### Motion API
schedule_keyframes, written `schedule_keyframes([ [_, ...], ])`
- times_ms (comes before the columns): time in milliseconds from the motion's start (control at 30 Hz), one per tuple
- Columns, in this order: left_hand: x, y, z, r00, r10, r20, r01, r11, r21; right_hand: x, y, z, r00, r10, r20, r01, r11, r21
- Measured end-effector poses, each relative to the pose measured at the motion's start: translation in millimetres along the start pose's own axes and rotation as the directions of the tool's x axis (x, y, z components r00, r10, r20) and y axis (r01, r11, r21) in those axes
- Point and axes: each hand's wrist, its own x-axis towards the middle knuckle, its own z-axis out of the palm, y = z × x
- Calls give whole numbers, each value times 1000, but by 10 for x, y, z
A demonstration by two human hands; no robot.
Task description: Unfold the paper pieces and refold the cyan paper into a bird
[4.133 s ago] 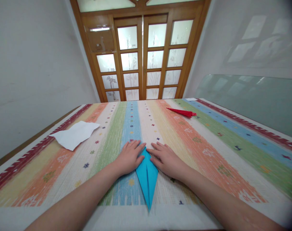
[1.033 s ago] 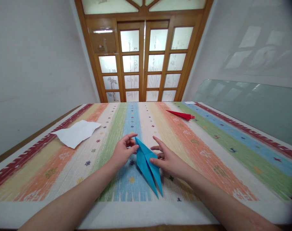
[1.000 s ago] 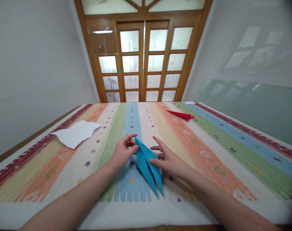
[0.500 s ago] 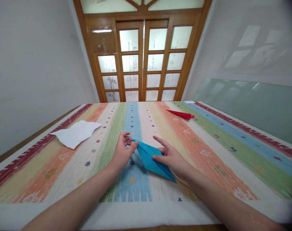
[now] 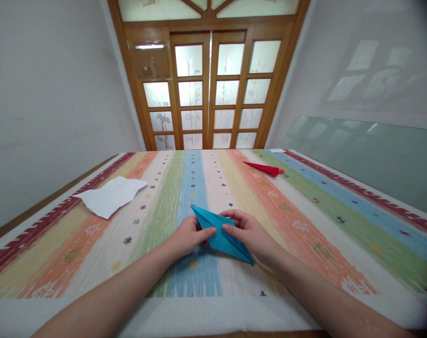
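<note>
A folded blue paper [image 5: 216, 239], a long diamond with pointed ends and a crease along its middle, is held between both hands just above the table. My left hand [image 5: 190, 234] grips its left edge, thumb on top and the other fingers hidden underneath. On the opposite side, my right hand [image 5: 248, 230] pinches it with the thumb pressed on the upper face and the fingers curled behind the far edge. Both thumb tips are close together near the middle crease. One point aims away to the left, the other toward me at right.
A striped, patterned cloth covers the table [image 5: 171, 206]. A red folded paper [image 5: 264, 168] lies at the back right, and a white, uneven-edged sheet [image 5: 112, 196] at the left. Wood-framed glass doors [image 5: 209, 89] stand beyond the table, with a glass panel [image 5: 361, 155] at right.
My left hand has moved from the paper's far tip down to its left edge, gripping near the middle. My right hand's raised index finger has curled in against the paper.
</note>
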Motion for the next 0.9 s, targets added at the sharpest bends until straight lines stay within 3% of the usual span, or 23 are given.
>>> schedule_keyframes([
  [167,-3,69,-35,997,5,-75,-3,1000,20,14,2,8,997,-72,15,72,997,-35],
  [300,-16,103,-26,994,1,-105,3,999,38,-4,14,19,997,5,75,4,993,-115],
  [467,-23,115,20,996,13,-85,-12,1000,14,9,50,-13,995,86,53,-72,972,-226],
  [700,2,169,-89,944,85,-319,-91,996,-5,51,49,-97,995,64,80,-23,902,-432],
  [900,3,227,-195,954,117,-276,-77,986,151,57,38,-129,997,3,83,36,882,-470],
])
